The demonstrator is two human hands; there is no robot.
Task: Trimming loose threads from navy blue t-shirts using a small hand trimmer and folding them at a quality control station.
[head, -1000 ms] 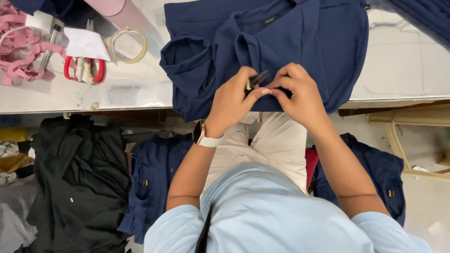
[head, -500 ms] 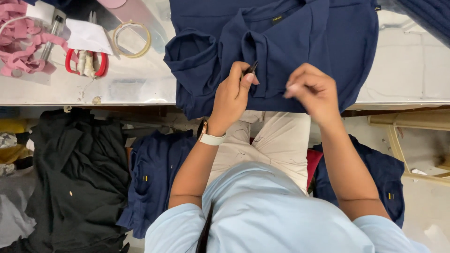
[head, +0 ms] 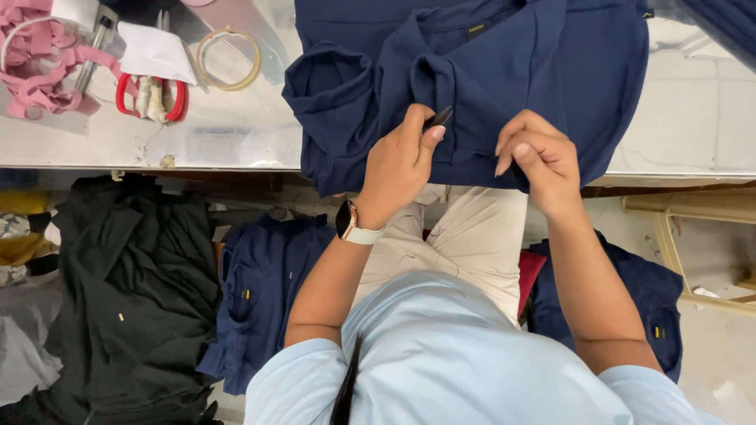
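Observation:
A navy blue shirt (head: 504,71) lies spread on the metal table (head: 197,134), its lower edge hanging over the table's near side. My left hand (head: 398,161), with a watch on the wrist, is closed around a small dark tool (head: 438,118) whose tip points at the fabric. My right hand (head: 539,157) pinches the shirt's fabric near its lower edge, a short way right of the tool.
On the table's left lie pink ribbon (head: 39,75), red-handled scissors (head: 150,94), a white cloth (head: 157,51) and a thin ring (head: 228,59). Below the table are a black garment pile (head: 134,299) and navy garments (head: 260,291) on both sides of my legs.
My hands were together on the fabric one second ago. They have drawn apart, the right hand going right and down along the shirt, the left staying with the tool.

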